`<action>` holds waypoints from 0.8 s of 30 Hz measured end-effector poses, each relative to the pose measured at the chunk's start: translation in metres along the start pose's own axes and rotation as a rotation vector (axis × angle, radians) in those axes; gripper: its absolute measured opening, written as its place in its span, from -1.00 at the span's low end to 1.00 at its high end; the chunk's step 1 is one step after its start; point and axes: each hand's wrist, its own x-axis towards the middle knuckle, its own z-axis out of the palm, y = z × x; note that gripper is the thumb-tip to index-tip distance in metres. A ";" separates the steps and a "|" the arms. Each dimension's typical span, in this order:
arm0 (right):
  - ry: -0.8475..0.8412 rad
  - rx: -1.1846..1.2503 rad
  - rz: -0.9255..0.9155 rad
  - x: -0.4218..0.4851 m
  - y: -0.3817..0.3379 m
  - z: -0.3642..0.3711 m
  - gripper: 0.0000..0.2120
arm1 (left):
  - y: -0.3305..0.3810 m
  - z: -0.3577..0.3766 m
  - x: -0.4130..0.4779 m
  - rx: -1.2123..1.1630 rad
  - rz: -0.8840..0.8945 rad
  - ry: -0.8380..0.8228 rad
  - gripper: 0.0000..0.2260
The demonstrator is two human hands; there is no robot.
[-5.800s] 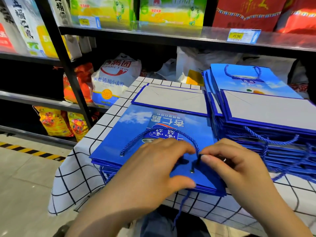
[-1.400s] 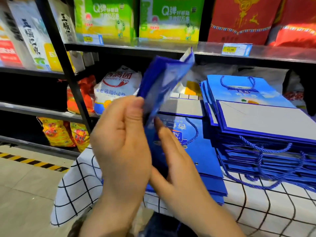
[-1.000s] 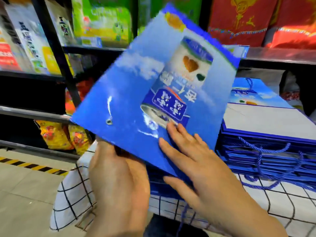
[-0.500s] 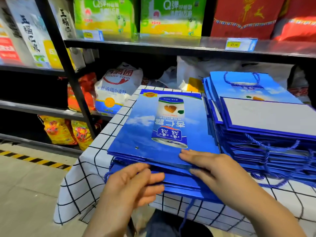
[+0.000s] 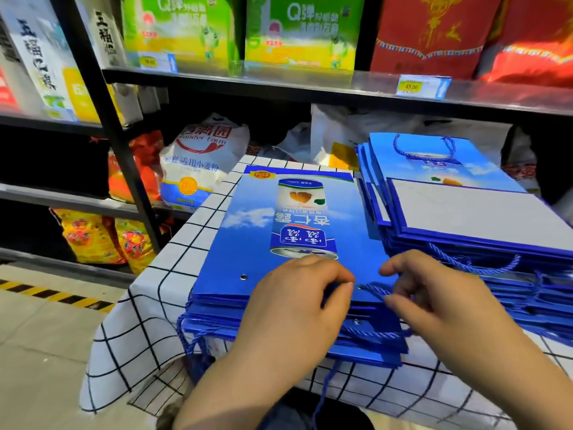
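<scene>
A flat blue paper gift bag (image 5: 279,231) printed with a drink can lies on top of a low stack of the same bags in front of me. Its near edge has a metal eyelet (image 5: 243,277) at the left. My left hand (image 5: 294,308) rests on the bag's near edge, thumb and forefinger pinching at the right eyelet. My right hand (image 5: 434,293) pinches a blue rope cord (image 5: 373,289) at that same hole. More blue cord hangs off the stack's front.
A taller stack of blue bags (image 5: 465,218) with rope handles sits to the right on the white checked tablecloth (image 5: 148,305). Black shelves (image 5: 279,88) behind hold flour sacks, green boxes and red packages. A hazard-striped floor edge lies at left.
The bag, held up and flipped about a second ago, now lies flat on the stack. Both hands have moved onto its near edge and taken up the blue cord at the right eyelet.
</scene>
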 end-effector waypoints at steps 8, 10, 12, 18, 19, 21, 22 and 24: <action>0.124 0.858 0.094 0.020 -0.020 -0.010 -0.66 | 0.004 0.007 0.004 -0.262 0.036 -0.288 -0.67; 0.178 0.885 0.093 0.023 -0.022 -0.007 -0.70 | 0.006 0.000 0.002 -0.269 0.010 -0.377 -0.71; 0.233 0.911 0.092 0.026 -0.021 -0.006 -0.74 | 0.007 -0.009 0.002 -0.228 -0.009 -0.356 -0.82; 0.475 0.825 0.137 0.029 -0.010 0.004 -0.85 | 0.009 -0.052 0.020 -0.273 -0.200 -0.155 -0.70; 0.508 0.765 0.125 0.027 -0.010 0.006 -0.90 | 0.010 -0.056 0.024 -0.350 -0.236 -0.129 -0.72; 0.390 0.766 0.078 0.020 -0.016 0.013 -0.82 | 0.012 -0.062 0.033 -0.469 -0.264 -0.097 -0.75; 0.229 0.791 0.045 0.017 -0.023 0.017 -0.74 | 0.013 -0.062 0.037 -0.512 -0.264 -0.094 -0.76; -0.085 0.658 -0.046 0.016 -0.035 0.028 -0.74 | 0.014 -0.063 0.043 -0.594 -0.258 -0.095 -0.78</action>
